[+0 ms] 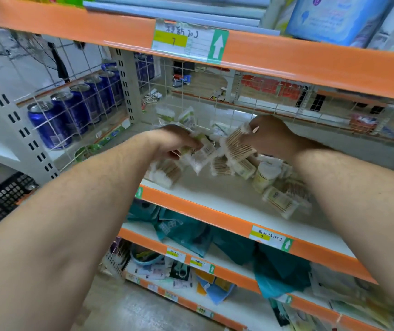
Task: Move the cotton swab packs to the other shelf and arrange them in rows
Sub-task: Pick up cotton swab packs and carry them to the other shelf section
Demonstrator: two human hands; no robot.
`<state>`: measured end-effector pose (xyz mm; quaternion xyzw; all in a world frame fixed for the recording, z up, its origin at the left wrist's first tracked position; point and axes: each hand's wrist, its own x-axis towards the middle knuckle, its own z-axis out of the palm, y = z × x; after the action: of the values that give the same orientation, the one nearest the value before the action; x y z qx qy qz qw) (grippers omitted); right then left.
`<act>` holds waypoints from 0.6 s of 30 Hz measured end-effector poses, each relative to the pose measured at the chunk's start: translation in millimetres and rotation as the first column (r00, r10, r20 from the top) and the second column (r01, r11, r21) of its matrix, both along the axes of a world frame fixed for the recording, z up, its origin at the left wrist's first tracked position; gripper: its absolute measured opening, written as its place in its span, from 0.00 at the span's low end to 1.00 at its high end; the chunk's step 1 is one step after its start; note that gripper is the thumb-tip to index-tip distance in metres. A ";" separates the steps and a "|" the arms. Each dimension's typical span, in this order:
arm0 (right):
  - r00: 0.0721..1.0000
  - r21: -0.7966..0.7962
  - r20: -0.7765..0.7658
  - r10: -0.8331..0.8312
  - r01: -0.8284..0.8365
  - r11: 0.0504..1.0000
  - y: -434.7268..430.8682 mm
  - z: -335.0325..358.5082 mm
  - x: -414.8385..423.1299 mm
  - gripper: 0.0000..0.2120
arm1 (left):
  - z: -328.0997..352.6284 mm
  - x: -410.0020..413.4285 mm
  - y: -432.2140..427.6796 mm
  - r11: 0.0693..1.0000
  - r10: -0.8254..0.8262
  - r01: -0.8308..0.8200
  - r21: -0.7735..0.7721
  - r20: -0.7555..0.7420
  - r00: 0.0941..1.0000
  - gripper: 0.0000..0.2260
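This is a small shop, seen from the aisle. Metal shelves with orange front edges (286, 60) rise in tiers, each carrying paper price labels (188, 41) with handwritten marks and green arrows. Stock lies in bulk: blue drink cans (48, 125) lined up behind a white wire mesh divider (76, 108), cotton swab packs (279, 199) heaped loose, teal packets (184, 230) below and soft blue packs (329, 17) above. A black plastic crate (5, 199) sits on the floor nearby.
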<state>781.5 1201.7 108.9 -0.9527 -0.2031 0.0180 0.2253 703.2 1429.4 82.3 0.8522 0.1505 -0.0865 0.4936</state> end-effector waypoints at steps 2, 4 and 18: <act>0.998 0.130 -0.066 0.014 -0.006 0.991 0.6 5.7 -1.4 0.23 | 7.0 -3.6 6.4 0.999 0.024 -0.024 -0.043 -0.018 1.000 0.15; 0.994 0.188 -0.085 0.075 -0.058 0.981 1.5 10.6 -2.4 0.29 | 11.4 -5.8 10.9 0.996 0.049 -0.050 -0.073 -0.021 0.999 0.16; 0.954 -0.078 -0.276 0.116 -0.143 0.987 13.4 29.9 -22.9 0.07 | 18.4 -3.5 9.6 0.997 -0.072 0.072 -0.001 -0.023 0.997 0.12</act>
<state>758.7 1215.1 138.8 -0.9358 -0.2313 0.1724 0.2026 699.8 1438.9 100.7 0.8561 0.1255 -0.1138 0.4883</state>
